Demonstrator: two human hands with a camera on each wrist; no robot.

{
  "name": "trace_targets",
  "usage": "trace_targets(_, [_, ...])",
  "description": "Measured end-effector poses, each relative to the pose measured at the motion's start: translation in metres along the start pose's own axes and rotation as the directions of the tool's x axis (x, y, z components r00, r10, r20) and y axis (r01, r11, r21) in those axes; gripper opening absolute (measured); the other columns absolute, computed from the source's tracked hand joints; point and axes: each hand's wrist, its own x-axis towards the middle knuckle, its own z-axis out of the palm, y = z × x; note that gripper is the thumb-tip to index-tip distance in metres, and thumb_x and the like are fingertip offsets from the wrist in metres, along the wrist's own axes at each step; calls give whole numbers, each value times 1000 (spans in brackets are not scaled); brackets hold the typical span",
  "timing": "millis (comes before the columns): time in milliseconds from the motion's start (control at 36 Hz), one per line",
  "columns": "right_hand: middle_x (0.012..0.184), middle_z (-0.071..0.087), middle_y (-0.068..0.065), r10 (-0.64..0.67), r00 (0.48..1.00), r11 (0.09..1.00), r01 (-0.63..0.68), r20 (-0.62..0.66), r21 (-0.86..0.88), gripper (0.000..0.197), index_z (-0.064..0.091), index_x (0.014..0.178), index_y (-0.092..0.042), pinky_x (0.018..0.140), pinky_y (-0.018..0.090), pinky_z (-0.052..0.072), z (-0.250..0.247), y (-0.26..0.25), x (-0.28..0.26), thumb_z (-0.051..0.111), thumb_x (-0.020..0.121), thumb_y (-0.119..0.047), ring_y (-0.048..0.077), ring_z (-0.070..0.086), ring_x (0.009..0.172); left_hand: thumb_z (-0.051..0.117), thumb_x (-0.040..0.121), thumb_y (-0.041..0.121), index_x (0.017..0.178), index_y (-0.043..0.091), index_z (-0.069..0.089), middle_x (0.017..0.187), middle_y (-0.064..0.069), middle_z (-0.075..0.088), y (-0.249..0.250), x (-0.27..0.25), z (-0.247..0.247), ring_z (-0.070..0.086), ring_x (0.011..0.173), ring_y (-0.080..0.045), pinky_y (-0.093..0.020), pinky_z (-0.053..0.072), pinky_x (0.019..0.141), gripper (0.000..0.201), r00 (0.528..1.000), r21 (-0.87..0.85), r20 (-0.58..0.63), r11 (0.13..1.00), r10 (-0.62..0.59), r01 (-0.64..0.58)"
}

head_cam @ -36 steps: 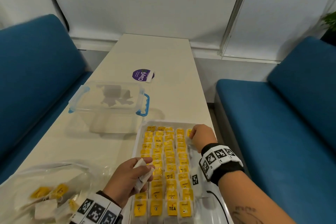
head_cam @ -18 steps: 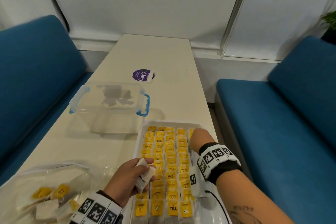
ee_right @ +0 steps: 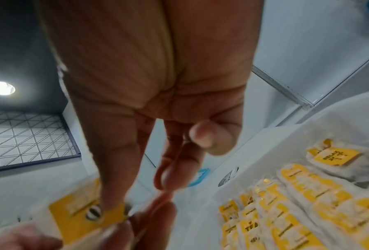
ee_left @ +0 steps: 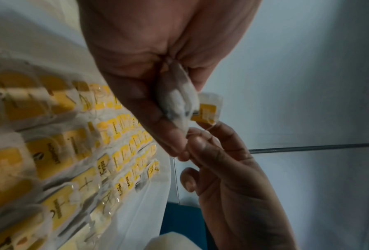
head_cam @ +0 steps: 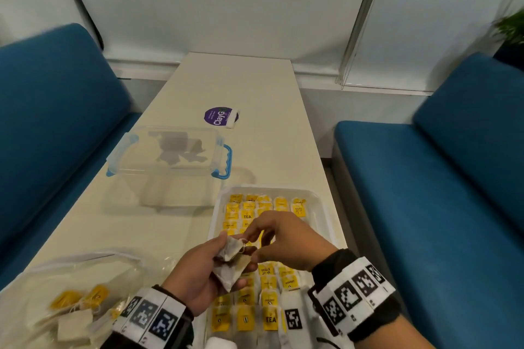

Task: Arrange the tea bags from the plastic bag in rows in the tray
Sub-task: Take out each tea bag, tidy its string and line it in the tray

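Over the tray (head_cam: 326,207) on the bench (head_cam: 235,79), the left hand (head_cam: 204,278) has its grip clamped on a small bunch of tea bags (head_cam: 231,261). The right hand (head_cam: 286,241) pinches the yellow tag (ee_left: 207,111) of one. They look feather-light, soft and easily torn, strings apt to tangle; better taken by the tag or pouch edge. More wait in the plastic bag (head_cam: 71,300).
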Motion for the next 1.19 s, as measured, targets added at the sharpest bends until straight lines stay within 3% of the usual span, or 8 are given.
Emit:
trace_targets(194, [92,53,-8,-79,993,991,88,-89,100,33,68,87,-35,74,22,48,-1,-1,-1,78,70,-9,7,49,73,35,99,35,101,9,64,74,-10,70,-3,-1,1,69,64,-25,-22,47,42,40,999,-7,17,999,-45,45])
trace_targets(306, [88,56,-4,-101,993,992,105,-62,74,9,74,79,-17,80,34,50,4,2,3,79,72,-14,10,51,76,34,98,36,91,3,65,79,-14,71,-4,-2,3,67,59,-26,-22,45,39,45,997,0,41,997,-71,71])
trace_targets(444, [75,62,-6,-24,981,924,95,-192,371,14,63,74,-18,59,9,44,-1,8,4,68,84,-9,-6,55,62,38,96,39,95,4,66,75,-13,69,-4,-1,-2,63,52,-24,-22,41,40,44,999,38,-1,998,-45,45])
trace_targets(611, [66,60,-1,91,967,942,-7,-236,336,14,55,77,-17,51,16,42,3,12,10,60,90,-12,4,50,47,45,94,35,95,6,67,74,-7,67,-5,-1,-7,60,54,-17,-20,41,43,36,995,178,-53,981,82,-71])
trace_targets(778, [44,54,-11,138,967,945,-65,-214,320,16,55,75,-19,48,17,40,8,12,12,62,89,-15,2,47,40,63,82,26,92,5,65,79,-7,67,-5,-2,0,63,62,-15,-24,47,49,24,974,360,4,908,227,-213])
trace_targets(972, [67,56,2,203,957,923,-117,-206,366,15,52,87,-18,48,20,43,11,11,9,67,86,-21,13,53,55,66,82,13,82,-1,63,64,-5,64,-8,2,-1,60,51,-11,-23,44,44,14,973,355,-28,912,230,-205])
trace_targets(1111, [83,55,12,261,964,866,-211,-51,453,40,45,98,-17,42,25,46,15,12,3,77,75,-13,19,64,67,87,55,28,96,-11,62,84,-20,68,-8,5,-1,62,77,-28,-38,46,71,62,976,270,-59,944,211,-188])
trace_targets(1194, [80,53,14,268,961,846,-201,-67,493,37,43,88,-15,42,26,47,17,13,4,75,75,-1,20,62,60,80,50,28,94,-6,65,85,-19,68,-9,6,-1,62,76,-25,-34,46,68,57,977,266,-69,947,204,-179])
